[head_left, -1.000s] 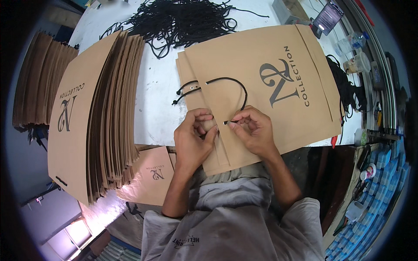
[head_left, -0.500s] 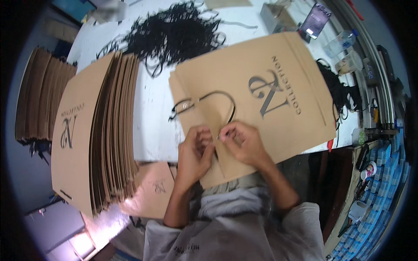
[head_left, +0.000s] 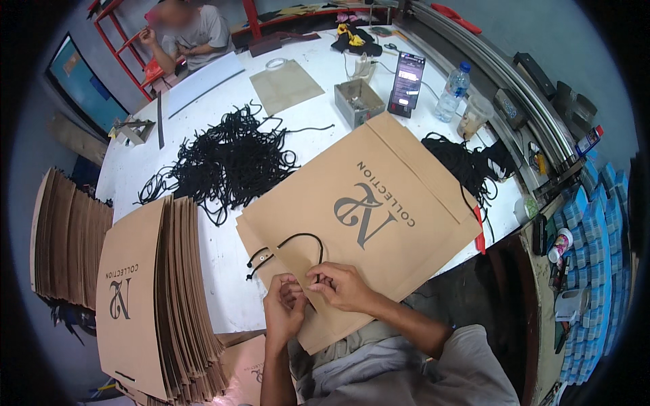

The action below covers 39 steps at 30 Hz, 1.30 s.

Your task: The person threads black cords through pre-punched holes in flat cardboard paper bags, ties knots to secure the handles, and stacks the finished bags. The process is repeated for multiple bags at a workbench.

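Note:
A brown paper bag (head_left: 433, 216) with dark printing lies flat at the table's front edge, its top fold toward me. A black cord (head_left: 304, 235) loops over that fold, with knotted ends beside a metal eyelet. My right hand (head_left: 344, 287) is closed, thumb and fingers pinching the cord at the fold. My left hand (head_left: 283, 308) is closed at the bag's open edge, its fingers curled around the edge just across from the right. The cord's end between the two hands is hidden.
A black cord pile (head_left: 227, 159) lies beyond the bag; more cords (head_left: 460, 166) lie right. Stacked paper bags (head_left: 128, 304) stand left. Farther back are a grey box (head_left: 357, 103), phone (head_left: 407, 84), bottle (head_left: 452, 93) and plastic cup (head_left: 474, 116). Another person (head_left: 196, 37) sits at the far left.
The view has tilted up, bringing the table's far end and another person into sight. Both hands stay at the bag's fold, and the right still pinches the cord.

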Tool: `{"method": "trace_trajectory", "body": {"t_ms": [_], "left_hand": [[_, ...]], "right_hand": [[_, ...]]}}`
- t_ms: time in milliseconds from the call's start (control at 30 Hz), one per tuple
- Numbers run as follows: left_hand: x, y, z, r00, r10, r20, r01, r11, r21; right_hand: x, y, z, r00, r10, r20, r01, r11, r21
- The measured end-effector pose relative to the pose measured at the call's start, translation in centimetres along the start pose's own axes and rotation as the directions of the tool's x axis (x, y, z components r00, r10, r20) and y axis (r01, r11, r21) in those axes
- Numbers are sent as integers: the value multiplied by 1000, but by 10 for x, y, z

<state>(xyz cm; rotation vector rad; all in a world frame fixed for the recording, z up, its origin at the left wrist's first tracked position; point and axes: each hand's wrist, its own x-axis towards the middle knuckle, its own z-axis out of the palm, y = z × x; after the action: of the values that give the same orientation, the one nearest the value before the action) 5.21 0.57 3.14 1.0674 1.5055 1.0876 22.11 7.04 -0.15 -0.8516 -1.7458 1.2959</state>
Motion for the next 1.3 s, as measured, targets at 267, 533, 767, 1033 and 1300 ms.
{"method": "trace_trajectory", "body": {"t_ms": [267, 533, 767, 1033, 1300], "left_hand": [[-24, -1, -35, 963, 205, -172, -174, 968, 181], [-37, -3, -9, 975, 155, -158, -187, 958, -217], [-32, 15, -14, 993, -68, 97, 95, 948, -303], [-10, -5, -16, 950, -135, 281, 239, 895, -378], [-30, 5, -18, 939, 156, -306, -98, 976, 196]], "right_hand": [[-8, -10, 11, 977, -200, 66, 209, 965, -157], [-11, -19, 18, 987, -146, 68, 151, 986, -72], [-11, -16, 22, 989, -146, -16, 145, 986, -88], [-34, -72, 38, 877, -469, 105, 474, 880, -33], [11, -14, 52, 978, 147, -150, -153, 988, -32]]}}
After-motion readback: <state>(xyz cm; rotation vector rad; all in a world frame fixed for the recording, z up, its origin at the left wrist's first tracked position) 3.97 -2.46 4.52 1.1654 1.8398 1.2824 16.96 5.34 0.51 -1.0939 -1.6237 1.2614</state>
